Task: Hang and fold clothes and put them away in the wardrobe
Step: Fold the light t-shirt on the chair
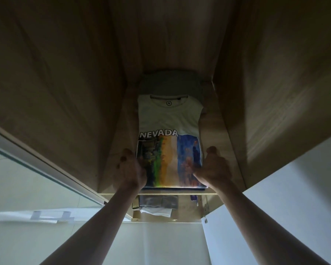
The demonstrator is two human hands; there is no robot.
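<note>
Folded white T-shirt [169,119] lies flat on a wardrobe shelf [210,127], collar toward 12 o'clock, on top of a dark layer showing at its near edge. Our left hand [131,169] presses its 9 o'clock edge; our right hand [213,167] is curled at the 3 o'clock edge, fingers tucked against the cloth. Whether either truly pinches the fabric, we cannot tell.

Step, as we judge it: settling the shirt onto the pile. Next calls for squaring the edges and drawing both hands out without dragging the fold.

Print reads "NEVADA" above a colourful picture; the round neck label is too small to read. A grey garment [172,83] sits at 12 o'clock behind it. More folded clothes [157,204] lie on the shelf below, at 6 o'clock.
</note>
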